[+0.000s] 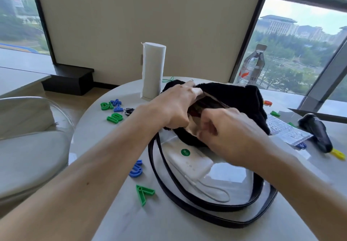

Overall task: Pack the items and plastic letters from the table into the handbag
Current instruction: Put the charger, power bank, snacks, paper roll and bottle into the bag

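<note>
Black and fuzzy, the handbag (242, 98) sits mid-table (116, 212), mouth open. Left hand (174, 105) grips its left rim, fingers curled over the edge. Right hand (231, 133) is at the near rim with fingers curled; what they pinch I cannot tell. Green and blue letters (112, 109) lie left; a power bank (189, 160) lies inside the strap (216, 216) loop nearby.

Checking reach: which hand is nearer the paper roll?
Left. The left hand grips the handbag rim just beside the paper roll; the right hand is at the opening, farther off.
</note>
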`<state>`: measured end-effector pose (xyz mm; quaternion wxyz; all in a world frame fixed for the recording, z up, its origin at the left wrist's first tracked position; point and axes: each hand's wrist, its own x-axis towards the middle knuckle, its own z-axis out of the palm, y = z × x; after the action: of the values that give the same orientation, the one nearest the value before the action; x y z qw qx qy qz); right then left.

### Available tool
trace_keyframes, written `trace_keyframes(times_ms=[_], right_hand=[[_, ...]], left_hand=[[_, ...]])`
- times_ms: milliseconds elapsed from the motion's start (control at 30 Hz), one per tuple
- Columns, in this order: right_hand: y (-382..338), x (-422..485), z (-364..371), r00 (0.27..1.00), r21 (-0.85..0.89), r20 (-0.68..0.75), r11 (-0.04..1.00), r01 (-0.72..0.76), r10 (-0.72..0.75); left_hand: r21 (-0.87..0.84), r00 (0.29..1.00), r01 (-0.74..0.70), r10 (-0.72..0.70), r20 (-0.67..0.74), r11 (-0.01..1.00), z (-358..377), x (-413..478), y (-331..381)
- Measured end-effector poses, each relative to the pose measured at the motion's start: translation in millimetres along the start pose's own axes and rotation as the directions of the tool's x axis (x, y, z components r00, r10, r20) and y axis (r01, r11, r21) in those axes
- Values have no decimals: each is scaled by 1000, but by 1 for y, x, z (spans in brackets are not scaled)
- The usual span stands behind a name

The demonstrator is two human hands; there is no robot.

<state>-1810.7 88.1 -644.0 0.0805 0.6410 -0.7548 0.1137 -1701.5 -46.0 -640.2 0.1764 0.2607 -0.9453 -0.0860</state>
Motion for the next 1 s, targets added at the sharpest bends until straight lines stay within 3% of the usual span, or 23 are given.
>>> trace_keyframes(times_ms=[100, 200, 400, 567, 733, 867, 1000], right_hand=[[-19, -20, 9, 983, -79, 182, 997, 10, 4], [-32, -27, 23, 989, -150, 149, 988, 39, -16], [-34, -28, 15, 979, -68, 205, 997, 27, -12], [-20, -33, -36, 956, -25, 292, 1000, -18, 24], [24, -36, -77, 893, 99, 428, 974, -203, 142], [51, -33, -71, 854, 423, 485, 804, -418, 188], [57, -30, -58, 829, 422, 515, 776, -468, 220]], left_hand=[[10, 999, -35, 35, -7, 999, 2, 0, 0], [-31, 998, -51, 50, -35, 998, 2, -1, -1], [-57, 992, -88, 82, -95, 995, -2, -4, -1], [113, 999, -17, 20, -25, 993, 2, -4, -2], [225, 999, 34, -38, 13, 974, 12, -3, 1], [267, 993, 82, -102, 62, 960, 16, -3, 4], [194, 998, 55, -52, -18, 980, 18, -5, 11]])
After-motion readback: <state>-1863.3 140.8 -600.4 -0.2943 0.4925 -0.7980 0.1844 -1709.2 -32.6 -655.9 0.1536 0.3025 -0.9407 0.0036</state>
